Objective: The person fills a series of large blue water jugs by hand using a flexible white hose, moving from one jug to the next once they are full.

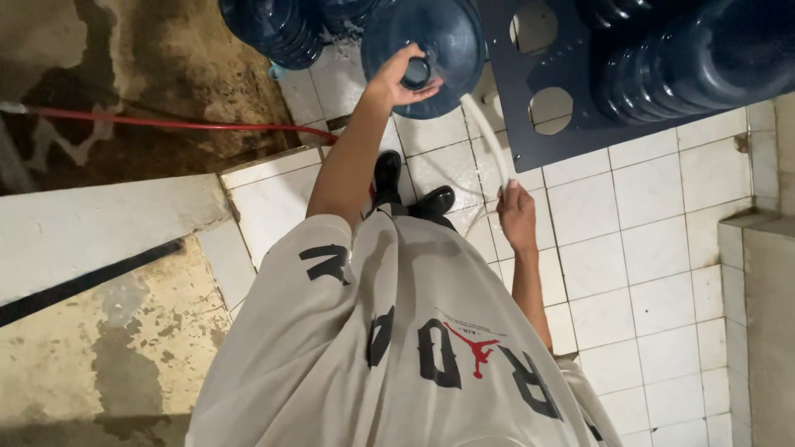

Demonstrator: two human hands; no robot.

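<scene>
the left hand point(397, 79) curls its fingers around the neck of the big dark blue plastic water jug point(431, 41), thumb and fingertips wrapped at the mouth, so the jug stands directly under that grip on the white tiled floor point(646, 248). the right hand point(517, 217) is closed on the thin white flexible hose point(489, 141), which runs up from its fingers toward the jug's shoulder; the hose tip looks to lie beside the mouth, not in it, though the exact end is hard to tell. just beyond the left fingers stand more dark blue ribbed jugs point(281, 29), and past the right fingers a dark blue rack with round holes point(571, 91).

the risks, as i judge them: the hose tip could miss the narrow mouth and spill over the tiles, which would be slippery by the black shoes point(410, 186); a one-handed neck grip could let the jug tip.
</scene>
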